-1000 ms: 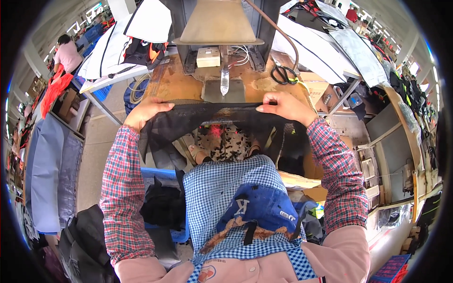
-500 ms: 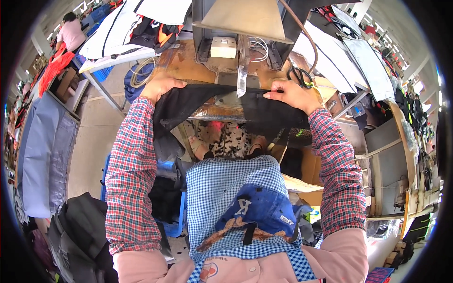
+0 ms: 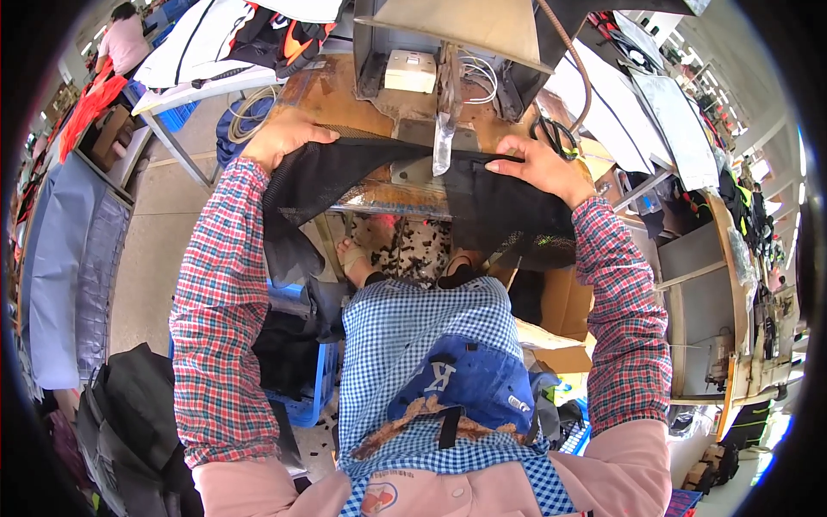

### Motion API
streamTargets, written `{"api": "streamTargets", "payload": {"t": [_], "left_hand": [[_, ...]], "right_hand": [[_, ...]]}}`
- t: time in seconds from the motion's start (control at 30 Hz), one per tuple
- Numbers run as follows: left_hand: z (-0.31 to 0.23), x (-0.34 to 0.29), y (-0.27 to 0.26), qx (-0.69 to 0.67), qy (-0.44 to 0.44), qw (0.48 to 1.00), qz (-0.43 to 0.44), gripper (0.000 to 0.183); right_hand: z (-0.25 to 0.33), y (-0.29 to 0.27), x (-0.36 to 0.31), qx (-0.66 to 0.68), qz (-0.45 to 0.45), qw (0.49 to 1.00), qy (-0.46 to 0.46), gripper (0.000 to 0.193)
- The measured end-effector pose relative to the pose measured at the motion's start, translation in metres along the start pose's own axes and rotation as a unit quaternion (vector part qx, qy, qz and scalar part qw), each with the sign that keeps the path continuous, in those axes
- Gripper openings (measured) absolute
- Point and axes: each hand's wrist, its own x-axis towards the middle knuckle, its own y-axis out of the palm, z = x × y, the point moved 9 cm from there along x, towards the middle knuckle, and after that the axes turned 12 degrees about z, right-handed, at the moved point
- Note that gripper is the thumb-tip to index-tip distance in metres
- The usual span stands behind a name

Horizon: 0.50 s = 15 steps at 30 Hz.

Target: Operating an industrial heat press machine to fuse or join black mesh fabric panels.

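A piece of black mesh fabric (image 3: 508, 202) is stretched sideways between my hands, its upper edge drawn nearly straight at the front of the workbench. My left hand (image 3: 284, 142) pinches the left end between thumb and fingers. The right end is gripped by my right hand (image 3: 543, 168), thumb along the top edge. Between the hands, a narrow upright metal bar (image 3: 443, 146) comes down to the fabric's edge; whether it touches, I cannot tell. Loose fabric hangs below both hands. Beside my right hand lie black-handled scissors (image 3: 554, 136).
On the worn brown workbench (image 3: 345, 95) sits a white switch box (image 3: 410, 71) under a metal hood (image 3: 457, 30). A coiled cable (image 3: 251, 121) hangs at left. Below are a blue crate (image 3: 323, 379) and a cardboard box (image 3: 564, 302). Another person (image 3: 125, 39) stands far left.
My left hand has moved a little left, drawing the fabric's left end outward. My right hand keeps its hold with its fingers shifted slightly. The whole view has shifted slightly.
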Motion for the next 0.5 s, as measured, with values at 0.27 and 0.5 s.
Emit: {"api": "streamTargets", "payload": {"t": [0.27, 0.5], "left_hand": [[0.003, -0.012, -0.006, -0.001, 0.002, 0.998, 0.059, 0.04], [-0.002, -0.028, 0.009, -0.097, -0.049, 0.992, 0.062, 0.038]], "right_hand": [[-0.006, 0.002, 0.0, 0.085, 0.04, 0.995, -0.025, 0.023], [0.02, 0.0, -0.014, -0.007, 0.041, 0.998, -0.045, 0.031]]}}
